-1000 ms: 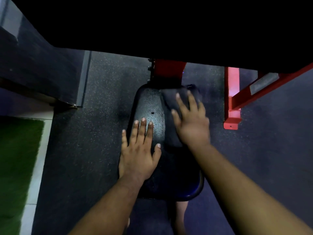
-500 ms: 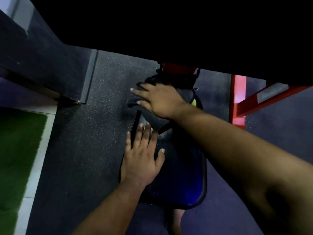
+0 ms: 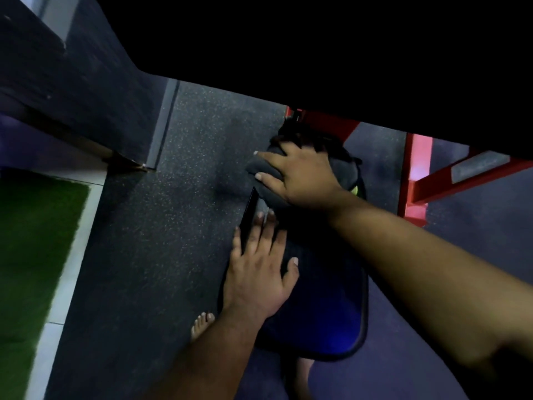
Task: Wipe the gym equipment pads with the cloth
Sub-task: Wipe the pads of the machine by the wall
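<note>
Floor edge: strip of green artificial turf (image 3: 34, 255) at far left
Left hand (image 3: 256, 272): flat, fingers straight, resting on black padded gym seat (image 3: 326, 307)
Right hand (image 3: 302, 177): pressing dark grey cloth (image 3: 259, 166) onto seat's far left end; fingers spread
Frame: red metal (image 3: 415, 180), right

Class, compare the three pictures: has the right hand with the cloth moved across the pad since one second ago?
Yes. The right hand has swept the cloth from the pad's right side to its far left edge, towards the red frame.
</note>
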The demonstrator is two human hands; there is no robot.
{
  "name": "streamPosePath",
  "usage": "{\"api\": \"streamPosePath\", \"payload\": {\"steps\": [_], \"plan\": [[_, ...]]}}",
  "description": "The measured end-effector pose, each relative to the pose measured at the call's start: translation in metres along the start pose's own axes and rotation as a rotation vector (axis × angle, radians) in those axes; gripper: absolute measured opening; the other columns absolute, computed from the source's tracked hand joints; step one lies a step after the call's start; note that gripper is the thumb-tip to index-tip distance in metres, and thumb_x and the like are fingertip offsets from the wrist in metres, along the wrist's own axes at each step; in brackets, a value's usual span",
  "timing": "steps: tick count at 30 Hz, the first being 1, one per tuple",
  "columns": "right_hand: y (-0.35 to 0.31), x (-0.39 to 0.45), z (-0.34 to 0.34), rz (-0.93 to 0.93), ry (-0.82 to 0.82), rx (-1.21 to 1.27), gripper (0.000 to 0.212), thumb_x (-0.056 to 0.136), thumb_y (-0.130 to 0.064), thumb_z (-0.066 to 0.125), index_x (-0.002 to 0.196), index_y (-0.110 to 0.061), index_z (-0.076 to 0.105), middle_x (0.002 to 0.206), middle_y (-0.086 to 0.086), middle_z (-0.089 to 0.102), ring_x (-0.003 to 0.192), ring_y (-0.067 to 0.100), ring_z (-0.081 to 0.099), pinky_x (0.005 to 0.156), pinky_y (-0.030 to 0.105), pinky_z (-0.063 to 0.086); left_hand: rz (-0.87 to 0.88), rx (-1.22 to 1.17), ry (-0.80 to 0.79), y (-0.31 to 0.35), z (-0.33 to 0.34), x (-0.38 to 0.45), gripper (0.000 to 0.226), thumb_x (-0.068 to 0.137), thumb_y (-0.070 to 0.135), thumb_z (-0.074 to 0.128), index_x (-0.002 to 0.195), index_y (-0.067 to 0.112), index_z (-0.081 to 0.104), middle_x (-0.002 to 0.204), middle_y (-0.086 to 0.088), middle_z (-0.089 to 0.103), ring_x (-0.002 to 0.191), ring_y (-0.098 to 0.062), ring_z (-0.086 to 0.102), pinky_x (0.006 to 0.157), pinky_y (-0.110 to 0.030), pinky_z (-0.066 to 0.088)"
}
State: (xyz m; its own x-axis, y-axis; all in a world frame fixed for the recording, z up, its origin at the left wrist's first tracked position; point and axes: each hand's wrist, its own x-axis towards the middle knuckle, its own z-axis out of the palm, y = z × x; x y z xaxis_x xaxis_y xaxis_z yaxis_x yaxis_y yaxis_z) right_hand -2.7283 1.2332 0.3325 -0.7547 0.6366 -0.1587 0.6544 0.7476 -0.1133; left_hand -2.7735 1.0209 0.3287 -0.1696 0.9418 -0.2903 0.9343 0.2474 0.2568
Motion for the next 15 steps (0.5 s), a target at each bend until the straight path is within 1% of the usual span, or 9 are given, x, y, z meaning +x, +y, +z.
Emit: {"api": "streamPosePath", "payload": {"steps": [2, 4, 6, 8, 10, 11, 12, 13, 15], "plan": [[0.008, -0.024, 0.005, 0.082, 0.019, -0.039, 0.059, 0.096, -0.070, 0.033, 0.149, -0.047, 0.043, 0.147, 0.001, 0.050, 0.120, 0.037, 0.051, 0.088, 0.047, 0.042, -0.001, -0.005, 0.006, -0.001, 0.002, -0.001, 0.075, 0.097, 0.051, 0.038, 0.160, 0.013, 0.025, 0.171, -0.007, 0.010, 0.158, -0.024, 0.007, 0.124, -0.059, 0.015], [0.008, -0.074, 0.010, 0.201, 0.049, -0.006, 0.061, 0.092, -0.067, 0.037, 0.150, -0.049, 0.040, 0.153, 0.001, 0.045, 0.128, 0.036, 0.046, 0.090, 0.050, 0.043, 0.002, -0.016, 0.022, -0.002, 0.004, -0.001, 0.081, 0.096, 0.051, 0.038, 0.162, 0.012, 0.010, 0.172, -0.006, 0.005, 0.158, -0.022, 0.006, 0.125, -0.058, 0.014], [-0.007, -0.134, 0.014, 0.272, 0.059, 0.067, 0.062, 0.090, -0.063, 0.044, 0.150, -0.048, 0.042, 0.155, 0.001, 0.043, 0.131, 0.036, 0.044, 0.095, 0.054, 0.044, 0.002, -0.026, 0.041, -0.002, 0.006, 0.000, 0.082, 0.095, 0.050, 0.038, 0.161, 0.010, 0.008, 0.171, -0.007, 0.008, 0.158, -0.023, 0.009, 0.124, -0.059, 0.017], [-0.016, -0.158, 0.018, 0.295, 0.057, 0.059, 0.060, 0.092, -0.064, 0.044, 0.149, -0.047, 0.044, 0.153, 0.004, 0.045, 0.130, 0.038, 0.046, 0.101, 0.060, 0.040, 0.000, -0.021, 0.045, -0.002, 0.007, 0.000, 0.083, 0.094, 0.049, 0.039, 0.160, 0.008, 0.011, 0.171, -0.008, 0.011, 0.158, -0.023, 0.011, 0.123, -0.059, 0.019], [-0.004, -0.123, 0.014, 0.300, 0.021, 0.026, 0.059, 0.093, -0.067, 0.038, 0.150, -0.050, 0.041, 0.154, 0.006, 0.044, 0.134, 0.043, 0.043, 0.112, 0.073, 0.023, 0.008, -0.026, 0.059, -0.002, 0.009, 0.000, 0.085, 0.094, 0.049, 0.038, 0.161, 0.009, 0.007, 0.171, -0.007, 0.008, 0.158, -0.023, 0.008, 0.124, -0.059, 0.017], [-0.001, -0.098, 0.014, 0.316, 0.034, 0.006, 0.059, 0.095, -0.068, 0.034, 0.150, -0.050, 0.039, 0.153, 0.008, 0.044, 0.136, 0.044, 0.041, 0.113, 0.077, 0.012, 0.012, -0.034, 0.070, -0.002, 0.010, -0.001, 0.086, 0.094, 0.049, 0.038, 0.162, 0.009, 0.003, 0.171, -0.007, 0.004, 0.158, -0.022, 0.005, 0.125, -0.058, 0.014], [0.001, -0.073, 0.014, 0.338, 0.043, -0.018, 0.058, 0.096, -0.069, 0.031, 0.150, -0.048, 0.041, 0.150, 0.009, 0.047, 0.135, 0.045, 0.041, 0.112, 0.079, 0.007, 0.009, -0.047, 0.079, -0.002, 0.010, -0.001, 0.087, 0.094, 0.049, 0.037, 0.162, 0.010, -0.002, 0.171, -0.007, 0.000, 0.159, -0.022, 0.002, 0.126, -0.058, 0.012], [0.003, -0.052, 0.014, 0.367, 0.057, -0.025, 0.058, 0.098, -0.068, 0.030, 0.149, -0.045, 0.044, 0.145, 0.011, 0.050, 0.131, 0.045, 0.043, 0.112, 0.080, 0.010, 0.006, -0.058, 0.096, -0.003, 0.011, -0.002, 0.088, 0.095, 0.048, 0.036, 0.162, 0.010, -0.006, 0.171, -0.007, -0.004, 0.159, -0.021, -0.001, 0.126, -0.057, 0.009], [0.002, -0.032, 0.010, 0.419, 0.081, 0.011, 0.058, 0.099, -0.068, 0.030, 0.146, -0.040, 0.049, 0.139, 0.011, 0.052, 0.125, 0.044, 0.047, 0.111, 0.074, 0.024, -0.003, -0.081, 0.137, -0.002, 0.010, -0.002, 0.088, 0.093, 0.044, 0.035, 0.162, 0.011, -0.009, 0.171, -0.009, -0.008, 0.158, -0.022, -0.004, 0.126, -0.058, 0.007]]}}
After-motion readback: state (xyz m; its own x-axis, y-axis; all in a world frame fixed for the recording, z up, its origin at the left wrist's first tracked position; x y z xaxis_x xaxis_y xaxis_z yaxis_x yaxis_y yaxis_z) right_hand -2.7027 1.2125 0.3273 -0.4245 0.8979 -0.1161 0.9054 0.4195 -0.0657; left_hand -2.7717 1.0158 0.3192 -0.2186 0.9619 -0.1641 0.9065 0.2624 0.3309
